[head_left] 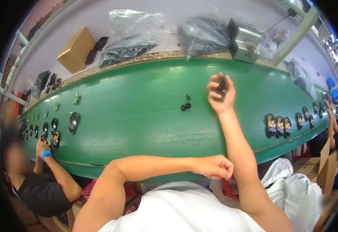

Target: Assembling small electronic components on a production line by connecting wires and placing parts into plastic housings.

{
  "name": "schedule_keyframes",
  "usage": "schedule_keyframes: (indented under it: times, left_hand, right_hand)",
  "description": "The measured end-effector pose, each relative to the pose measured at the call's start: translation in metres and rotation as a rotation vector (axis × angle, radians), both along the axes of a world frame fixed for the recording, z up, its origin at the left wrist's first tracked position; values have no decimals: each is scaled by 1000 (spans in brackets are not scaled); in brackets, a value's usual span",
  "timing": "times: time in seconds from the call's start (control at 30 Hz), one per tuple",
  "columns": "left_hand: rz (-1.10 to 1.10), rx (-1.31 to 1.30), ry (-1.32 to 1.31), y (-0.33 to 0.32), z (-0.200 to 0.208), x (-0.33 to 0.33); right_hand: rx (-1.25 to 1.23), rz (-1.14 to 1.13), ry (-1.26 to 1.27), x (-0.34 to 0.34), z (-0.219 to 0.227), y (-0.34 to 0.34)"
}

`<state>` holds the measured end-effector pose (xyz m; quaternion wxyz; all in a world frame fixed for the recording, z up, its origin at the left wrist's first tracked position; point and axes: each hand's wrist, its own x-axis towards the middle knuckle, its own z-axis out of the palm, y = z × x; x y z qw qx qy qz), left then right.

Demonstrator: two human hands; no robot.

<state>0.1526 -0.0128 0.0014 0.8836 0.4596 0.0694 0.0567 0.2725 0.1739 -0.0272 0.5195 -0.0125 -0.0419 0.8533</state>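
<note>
My right hand is raised over the far part of the green work surface, palm up. Its fingers curl around a small black part, partly covered, so its exact kind does not show. Bent across my body, my left arm brings my left hand close to the right forearm. The left fingers are curled in, and whatever they may hold is hidden. Left of my right hand lie several small black round pieces on the green surface, one a little farther back.
Black-and-gold assemblies stand in a row at right. More dark units and small green boards lie at left, beside a co-worker's hand. Along the back are a cardboard box, plastic bags and a metal fixture.
</note>
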Motion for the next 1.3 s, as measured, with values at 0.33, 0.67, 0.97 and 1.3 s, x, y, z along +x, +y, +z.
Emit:
schedule_keyframes:
  times: [0.33,0.67,0.97,1.3]
  left_hand:
    - [1238,1809,736,94,1,-90]
    - [1108,1523,677,137,-26,-41]
    - [1104,1367,596,138,-24,-37]
    - [1101,1435,559,140,-29,-35]
  right_hand:
    - [-8,-27,-14,-4,-2,1]
    - [18,-260,-85,-10,-1,-4]
    - [-2,-361,-275,-9,2,-10]
    - [152,-390,-326,-4,-1,-8]
